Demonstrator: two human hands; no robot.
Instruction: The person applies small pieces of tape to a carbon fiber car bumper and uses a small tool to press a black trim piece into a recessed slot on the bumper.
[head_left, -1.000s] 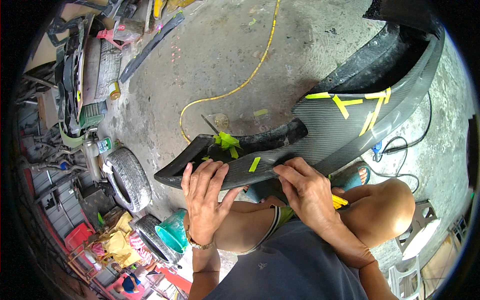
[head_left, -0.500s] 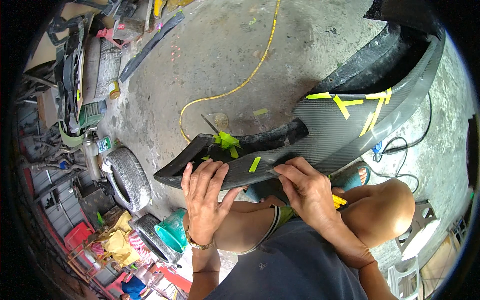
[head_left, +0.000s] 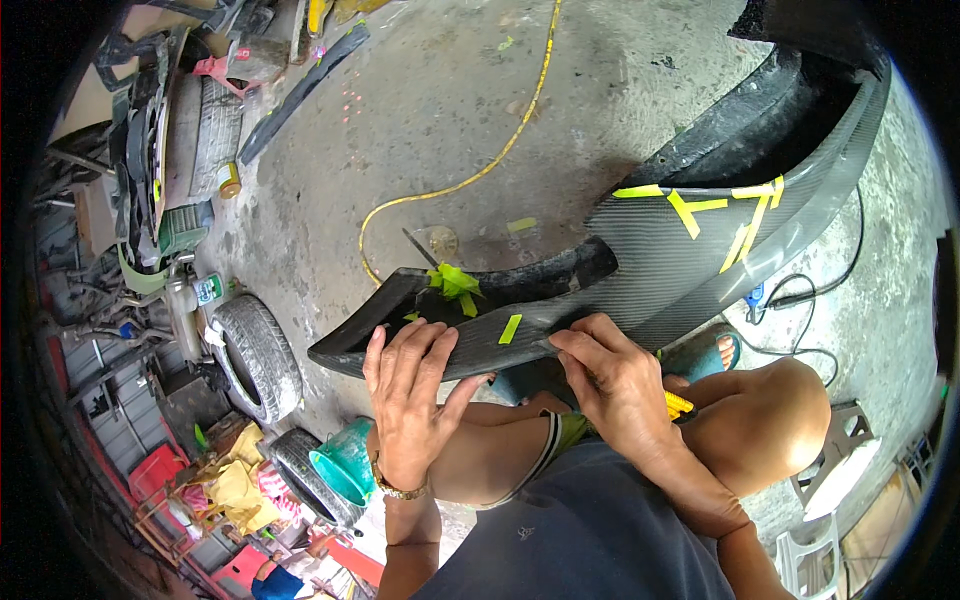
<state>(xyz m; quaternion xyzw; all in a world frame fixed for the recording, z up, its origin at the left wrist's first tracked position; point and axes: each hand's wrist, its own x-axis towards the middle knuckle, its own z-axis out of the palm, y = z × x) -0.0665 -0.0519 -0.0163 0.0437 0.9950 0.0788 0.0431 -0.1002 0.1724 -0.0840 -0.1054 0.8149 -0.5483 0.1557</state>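
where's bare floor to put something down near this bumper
Bare concrete lies beyond the bumper, between the yellow cord and the black strip. A smaller patch sits right of the bumper by the black cable. The left side is crowded with tyres, a teal bucket and clutter.

Almost no change across the second. Left hand (head_left: 412, 385) sits flat on the near edge of the carbon-fibre bumper panel (head_left: 640, 265) as before, fingers maybe a touch more spread. Right hand (head_left: 610, 380) pinches the same lower edge beside the yellow tape strip (head_left: 510, 328), thumb shifted very slightly. Panel itself has not moved.
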